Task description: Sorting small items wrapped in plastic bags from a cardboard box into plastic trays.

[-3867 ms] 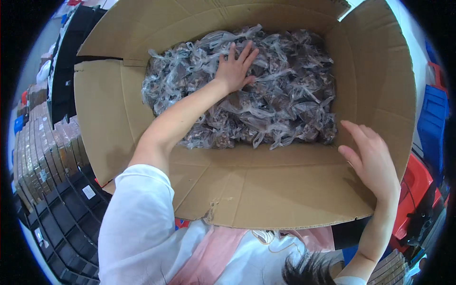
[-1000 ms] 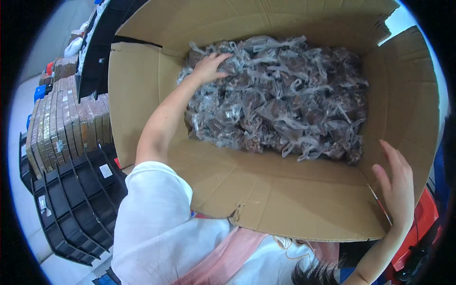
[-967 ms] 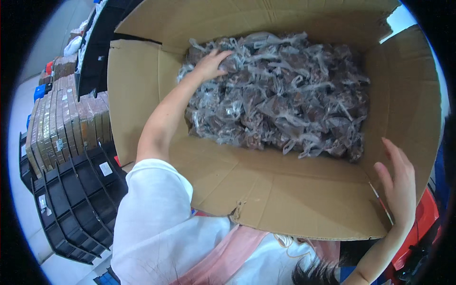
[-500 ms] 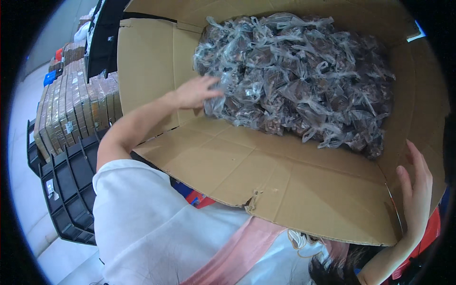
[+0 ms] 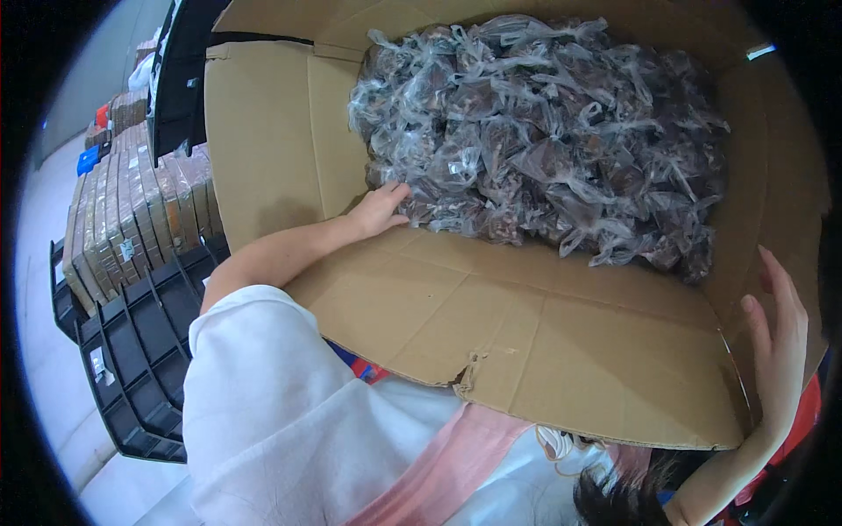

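A large brown cardboard box (image 5: pixel 491 289) lies open in front of me, its flaps spread outward. Inside, many clear knotted plastic bags (image 5: pixel 544 140) with dark brown contents are packed close together. At the near left corner of the pile, my left hand (image 5: pixel 379 211) touches a bag, with its thumb apart from the bent fingers; some fingertips are hard to make out. My right hand (image 5: pixel 781 329) is beside the box's right wall, fingers extended and thumb apart, holding nothing.
Left of the box stand black ribbed plastic panels (image 5: pixel 145 351) and a row of flat, wrapped brown cartons (image 5: pixel 145 202). Another black panel (image 5: pixel 180 83) rises by the far left flap. Something red (image 5: pixel 802 412) shows beyond my right forearm.
My left hand has come nearer to me, down to the pile's near left corner. The box has shifted slightly in view. My right hand keeps nearly the same place and pose.
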The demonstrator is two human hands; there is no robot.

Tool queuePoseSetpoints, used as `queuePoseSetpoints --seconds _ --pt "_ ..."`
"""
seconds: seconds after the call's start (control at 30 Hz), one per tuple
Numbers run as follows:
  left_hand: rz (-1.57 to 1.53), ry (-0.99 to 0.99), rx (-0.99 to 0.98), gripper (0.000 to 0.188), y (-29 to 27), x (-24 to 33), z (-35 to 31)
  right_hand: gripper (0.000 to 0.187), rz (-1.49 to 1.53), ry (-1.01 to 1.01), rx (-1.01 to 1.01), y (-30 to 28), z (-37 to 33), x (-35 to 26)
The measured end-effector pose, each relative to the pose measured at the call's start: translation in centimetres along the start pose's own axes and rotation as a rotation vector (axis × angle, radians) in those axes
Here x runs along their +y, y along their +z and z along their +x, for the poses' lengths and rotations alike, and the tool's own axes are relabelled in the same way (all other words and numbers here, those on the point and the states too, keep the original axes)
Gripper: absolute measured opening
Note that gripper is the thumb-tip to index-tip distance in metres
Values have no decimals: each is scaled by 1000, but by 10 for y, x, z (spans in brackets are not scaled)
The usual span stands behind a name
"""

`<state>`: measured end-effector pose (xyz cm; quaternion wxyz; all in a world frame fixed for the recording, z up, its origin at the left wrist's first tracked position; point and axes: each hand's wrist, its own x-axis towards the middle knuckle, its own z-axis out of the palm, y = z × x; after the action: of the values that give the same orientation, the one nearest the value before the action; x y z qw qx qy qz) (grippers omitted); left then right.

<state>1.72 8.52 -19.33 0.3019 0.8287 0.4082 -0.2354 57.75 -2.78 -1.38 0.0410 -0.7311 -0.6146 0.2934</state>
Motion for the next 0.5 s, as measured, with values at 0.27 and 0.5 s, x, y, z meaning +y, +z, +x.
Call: queuePoseSetpoints --seconds 0.27,0.5 --pt "-468 -221 -125 33 -16 -16 22 45 12 24 -7 2 1 2" --pt "-259 -216 -116 40 -13 -64 -1 46 6 14 -40 0 0 0"
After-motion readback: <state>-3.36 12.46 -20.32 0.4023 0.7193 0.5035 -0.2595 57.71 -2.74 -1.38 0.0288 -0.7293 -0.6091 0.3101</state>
